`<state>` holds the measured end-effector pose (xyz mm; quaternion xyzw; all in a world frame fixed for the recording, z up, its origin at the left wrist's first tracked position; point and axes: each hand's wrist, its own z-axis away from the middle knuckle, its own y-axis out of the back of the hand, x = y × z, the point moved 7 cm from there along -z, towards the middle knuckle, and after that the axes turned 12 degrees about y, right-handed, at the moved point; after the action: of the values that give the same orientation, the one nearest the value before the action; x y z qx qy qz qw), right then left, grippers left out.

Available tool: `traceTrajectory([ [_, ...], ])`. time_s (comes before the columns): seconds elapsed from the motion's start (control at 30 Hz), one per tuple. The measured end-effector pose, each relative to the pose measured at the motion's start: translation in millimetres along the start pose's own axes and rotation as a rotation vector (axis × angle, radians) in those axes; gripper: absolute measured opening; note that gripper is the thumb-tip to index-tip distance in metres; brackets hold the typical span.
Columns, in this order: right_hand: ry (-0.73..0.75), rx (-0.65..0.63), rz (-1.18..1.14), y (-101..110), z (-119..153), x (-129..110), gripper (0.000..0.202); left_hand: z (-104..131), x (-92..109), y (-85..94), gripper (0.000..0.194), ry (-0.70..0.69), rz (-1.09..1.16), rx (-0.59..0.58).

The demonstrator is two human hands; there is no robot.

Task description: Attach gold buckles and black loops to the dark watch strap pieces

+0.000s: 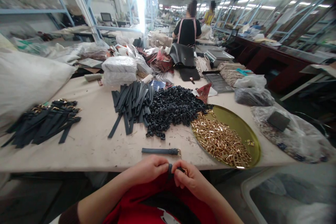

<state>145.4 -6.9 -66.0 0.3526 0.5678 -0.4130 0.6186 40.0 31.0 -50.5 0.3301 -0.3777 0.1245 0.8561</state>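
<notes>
My left hand [149, 168] and my right hand [189, 178] meet just below the table's front edge, both pinching a short dark strap [170, 168] with a gold buckle at the right fingers. One finished dark strap with a gold buckle [160, 151] lies on the table right above my hands. Farther back lie a pile of plain dark straps [132, 104], a heap of small black loops [172, 106] and a round gold tray [246, 129] filled with gold buckles [220, 141].
A stack of buckled straps [43, 121] lies at the left beside a big white sack [26, 80]. Plastic bags of parts [291, 133] sit at the right. Bags, fabric and a black purse [189, 74] crowd the back, where two people stand.
</notes>
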Motion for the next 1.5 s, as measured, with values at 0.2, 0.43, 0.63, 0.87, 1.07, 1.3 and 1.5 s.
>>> traceTrajectory([
  [0.2,0.086,0.105,0.022,5,-2,2,0.029,3,5,6.2,0.038,0.029,0.044,-0.027],
  [0.43,0.022,-0.015,0.029,6,1,-2,0.029,-3,-5,-6.3,0.033,0.014,0.055,-0.028],
  [0.63,0.063,0.053,-0.031,10,-1,-2,0.033,-3,-2,-5.8,0.034,0.018,0.181,-0.057],
  [0.87,0.023,-0.022,0.015,6,1,-2,0.028,-5,-10,-12.9,0.033,0.045,0.118,-0.033],
  [1.07,0.052,0.080,-0.077,9,0,4,0.038,-2,4,-11.1,0.037,0.007,0.205,-0.118],
  [1.3,0.049,0.005,-0.002,1,-2,12,0.047,1,4,-14.7,0.031,0.012,0.256,-0.225],
  [1.5,0.045,0.088,0.102,4,-4,14,0.054,-4,-7,-20.4,0.023,0.042,0.373,-0.275],
])
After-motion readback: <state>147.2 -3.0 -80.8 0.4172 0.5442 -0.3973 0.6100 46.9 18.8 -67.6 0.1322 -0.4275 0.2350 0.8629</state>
